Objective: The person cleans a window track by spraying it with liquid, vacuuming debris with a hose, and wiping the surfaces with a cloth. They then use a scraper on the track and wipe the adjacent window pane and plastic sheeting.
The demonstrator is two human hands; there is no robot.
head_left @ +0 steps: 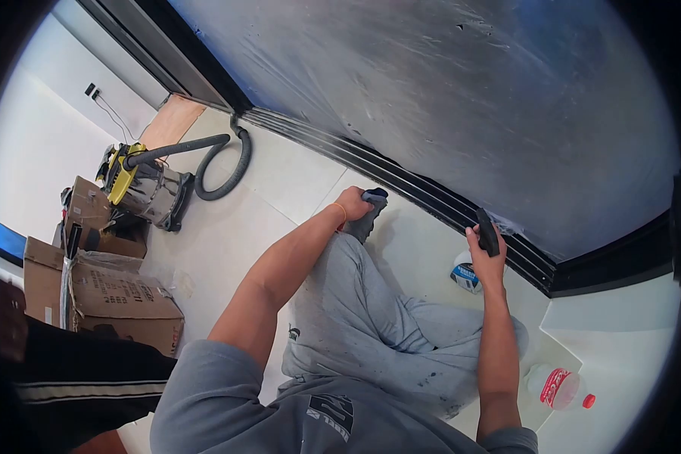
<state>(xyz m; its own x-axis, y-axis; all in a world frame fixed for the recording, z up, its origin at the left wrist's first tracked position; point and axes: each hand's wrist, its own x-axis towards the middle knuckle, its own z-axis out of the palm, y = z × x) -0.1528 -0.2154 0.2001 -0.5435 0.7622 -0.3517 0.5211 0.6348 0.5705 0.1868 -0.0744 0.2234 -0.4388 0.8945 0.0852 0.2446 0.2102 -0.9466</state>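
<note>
My left hand [352, 204] is closed at the end of a dark grey shoe [363, 227] by my bent knee. Its fingertips are partly hidden against a navy patch there. My right hand [489, 261] wraps round a black handle [487, 231], held up over the sliding-door track [431, 200]. The working end of that tool is hard to make out against the dark rails. Just left of my right wrist, a white bottle with a blue label [465, 274] stands on the floor.
A clear bottle with a red label [556, 387] lies at right. Plastic film [446, 83] covers the door glass. At left are a yellow-and-grey vacuum [144, 189], its hose [244, 155], cardboard boxes [121, 299] and another person's dark striped trouser leg [91, 371].
</note>
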